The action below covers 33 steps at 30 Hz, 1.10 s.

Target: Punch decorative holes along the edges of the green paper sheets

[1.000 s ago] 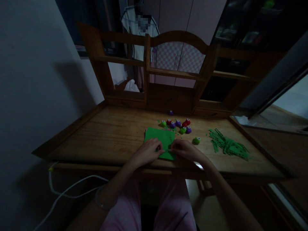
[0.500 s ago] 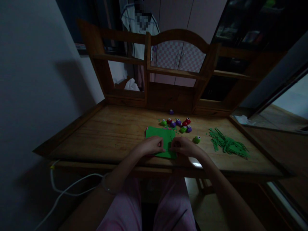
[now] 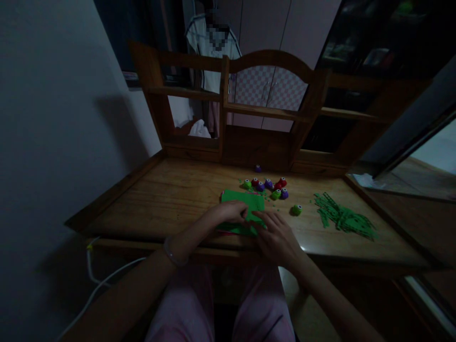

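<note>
A stack of green paper sheets (image 3: 242, 197) lies near the desk's front edge, with pinkish-red edges peeking out beneath it. Resting on its middle is my left hand (image 3: 233, 211), its fingers curled in; whatever they may pinch is hidden. My right hand (image 3: 276, 235) lies over the sheet's right side with fingers stretched out, their tips close to the left hand. Just behind the paper sit several small rounded craft punches, among them a green punch (image 3: 247, 184), a purple punch (image 3: 268, 183) and a red punch (image 3: 282, 182). One more green punch (image 3: 296, 210) stands alone to the right.
A heap of green paper scraps with punched holes (image 3: 344, 218) spreads over the right of the wooden desk (image 3: 149, 197). Tiny green bits lie around the punches. Along the back rises a wooden shelf frame (image 3: 263, 114). A white cable (image 3: 107, 280) hangs at the lower left.
My right hand has gone from curled fingers on the paper to stretched-out ones, drawn slightly toward me. The left hand stays curled on the sheet. The whole view has shifted a little.
</note>
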### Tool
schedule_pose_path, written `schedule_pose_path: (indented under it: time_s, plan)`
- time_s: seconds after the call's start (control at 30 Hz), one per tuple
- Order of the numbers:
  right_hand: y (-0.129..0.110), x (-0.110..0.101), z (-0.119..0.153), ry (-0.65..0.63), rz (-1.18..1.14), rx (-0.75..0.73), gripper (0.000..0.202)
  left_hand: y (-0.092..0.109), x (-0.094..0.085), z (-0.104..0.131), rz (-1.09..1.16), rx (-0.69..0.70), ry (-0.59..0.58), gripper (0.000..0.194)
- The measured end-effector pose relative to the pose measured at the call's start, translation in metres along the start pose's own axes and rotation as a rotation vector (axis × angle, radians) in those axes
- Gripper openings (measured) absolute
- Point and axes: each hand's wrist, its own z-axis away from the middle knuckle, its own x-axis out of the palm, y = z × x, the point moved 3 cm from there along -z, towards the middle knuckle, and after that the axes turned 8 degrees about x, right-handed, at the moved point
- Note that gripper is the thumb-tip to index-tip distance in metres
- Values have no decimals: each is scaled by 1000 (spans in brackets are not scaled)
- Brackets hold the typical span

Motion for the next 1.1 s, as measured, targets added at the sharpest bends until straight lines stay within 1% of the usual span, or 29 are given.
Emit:
schedule_pose_path:
  time_s: [0.03, 0.1, 0.17, 0.33, 0.4, 0.47, 0.63, 0.73, 0.8, 0.97, 1.1]
  plan:
    - [-4, 2, 8, -5, 17, -18, 48, -1, 0, 0, -8, 19, -2, 33]
    - [-5, 7, 21, -10, 38, 12, 52, -2, -1, 1, -7, 53, -12, 36]
    - [-4, 10, 28, -16, 46, 55, 53, -4, -2, 2, 23, 77, -13, 41]
    - [-6, 12, 25, -34, 37, 36, 56, -11, 1, 3, 80, 164, 0, 40]
    - [-7, 11, 22, -22, 36, 37, 55, -12, 2, 3, 74, 168, -12, 39]
    - [-7, 10, 22, -23, 39, 40, 52, -11, 2, 3, 54, 134, -32, 40]
    - [2, 9, 29, -2, 43, 62, 47, -6, -7, 11, -35, -36, -101, 42]
    - [8, 10, 34, 10, 40, 91, 47, -6, -14, 19, -64, -76, -125, 42]
    - [9, 12, 36, 22, 32, 99, 46, -9, -16, 24, -61, -77, -142, 42]
    - [10, 17, 42, 67, 25, 93, 46, -24, -13, 32, -15, 12, -163, 40]
    - [10, 21, 46, 84, 27, 106, 48, -34, -8, 37, 49, 131, -147, 38]
